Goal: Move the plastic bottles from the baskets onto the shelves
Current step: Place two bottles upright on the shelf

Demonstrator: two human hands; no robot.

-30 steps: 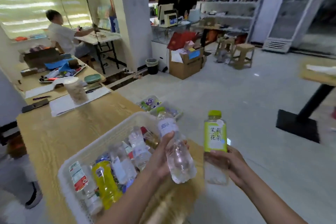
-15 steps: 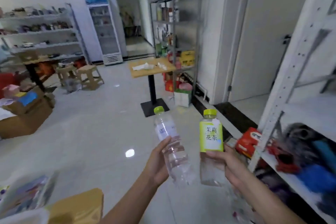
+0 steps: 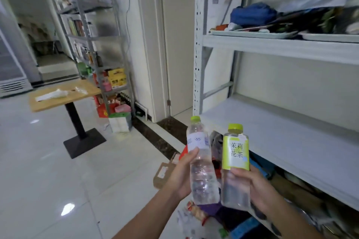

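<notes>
Nearest the camera, the left hand (image 3: pixel 179 178) curls round the middle of a clear water bottle (image 3: pixel 203 180), with the thumb on its white label. Just beside it, the right hand (image 3: pixel 258 190) grips the lower half of a green-labelled tea bottle (image 3: pixel 236 151). Both bottles stand nearly upright with their green caps up, the clear one leaning slightly left, and their bases almost touch. Beyond them, to the right, runs a grey shelf (image 3: pixel 291 141). Farther off to the left stands a wooden table (image 3: pixel 64 95).

The left hand (image 3: pixel 180 176) holds the water bottle (image 3: pixel 200 161) just left of the right hand's (image 3: pixel 254 186) tea bottle (image 3: pixel 236 153), both before the middle shelf (image 3: pixel 291 137). The table (image 3: pixel 64 95) stands well left, 1 rack (image 3: pixel 93 35) behind it.
</notes>
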